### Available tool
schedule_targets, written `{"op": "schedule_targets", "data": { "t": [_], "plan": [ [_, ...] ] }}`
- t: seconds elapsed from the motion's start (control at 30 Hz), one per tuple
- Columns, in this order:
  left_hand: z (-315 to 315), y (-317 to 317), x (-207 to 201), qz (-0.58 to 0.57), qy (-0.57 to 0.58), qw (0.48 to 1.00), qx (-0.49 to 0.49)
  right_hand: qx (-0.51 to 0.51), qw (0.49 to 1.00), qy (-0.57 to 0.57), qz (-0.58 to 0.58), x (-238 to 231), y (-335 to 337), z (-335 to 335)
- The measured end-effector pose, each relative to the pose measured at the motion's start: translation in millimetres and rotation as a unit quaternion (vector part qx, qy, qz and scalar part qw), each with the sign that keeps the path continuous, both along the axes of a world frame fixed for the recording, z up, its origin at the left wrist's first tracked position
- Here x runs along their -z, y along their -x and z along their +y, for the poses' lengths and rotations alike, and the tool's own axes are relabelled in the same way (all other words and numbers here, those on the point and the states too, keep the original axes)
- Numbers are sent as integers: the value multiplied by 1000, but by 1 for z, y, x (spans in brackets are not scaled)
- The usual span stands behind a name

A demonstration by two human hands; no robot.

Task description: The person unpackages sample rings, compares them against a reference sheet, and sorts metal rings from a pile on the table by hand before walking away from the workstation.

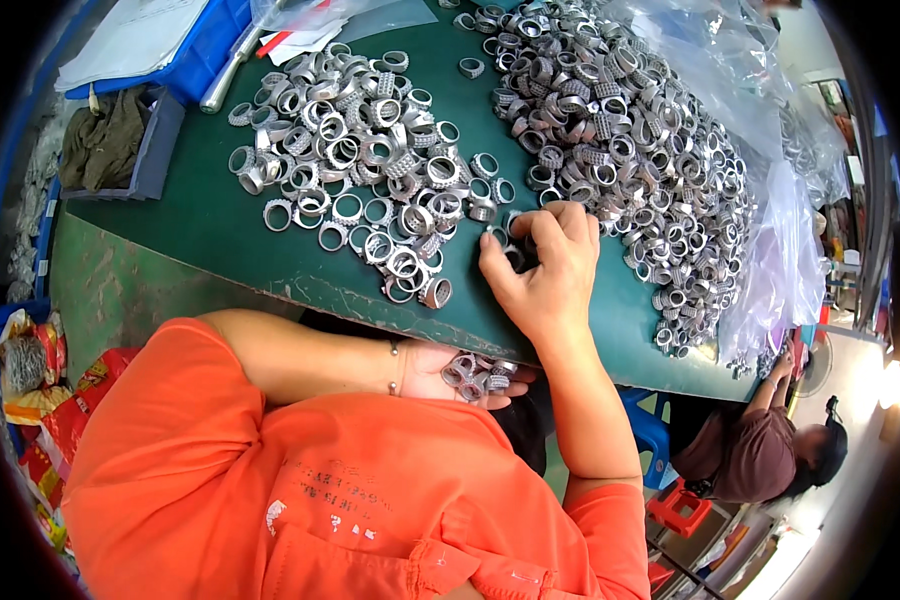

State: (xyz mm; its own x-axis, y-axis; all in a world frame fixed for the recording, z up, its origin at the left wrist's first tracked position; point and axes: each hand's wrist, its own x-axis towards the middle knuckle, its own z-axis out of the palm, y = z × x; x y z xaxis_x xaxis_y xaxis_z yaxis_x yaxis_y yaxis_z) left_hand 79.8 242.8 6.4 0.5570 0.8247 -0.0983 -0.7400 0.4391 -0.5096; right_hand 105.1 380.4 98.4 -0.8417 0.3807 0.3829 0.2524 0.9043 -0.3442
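My left hand (432, 370) is palm up below the table's front edge. Several silver-grey metal rings (473, 376) rest in its cupped palm. My right hand (548, 262) is over the green tabletop, thumb and fingers curled around a few rings (512, 247); the hand partly hides them. To its left spreads a loose pile of bright metal rings (375, 150), with rows of small studs or holes on their bands. On its right lies a larger, denser heap of similar, darker rings (610, 130).
Clear plastic sheeting (775, 250) drapes along the table's right side. At the far left are a blue bin (215, 45) with papers and a grey box (160, 150) with dark cloth. Another person (760, 455) sits at the right, near a red stool (680, 510).
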Motion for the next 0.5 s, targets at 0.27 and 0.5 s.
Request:
{"op": "schedule_targets", "data": {
  "t": [0.27, 0.5],
  "plan": [
    [-1, -4, 7, -57, -9, 998, -2, -54, 997, 3, 48, 8, 12, -8],
    [-2, -3, 1, -11, -23, 999, -22, -111, 988, 97, 46, 2, -35, -11]
  ]
}}
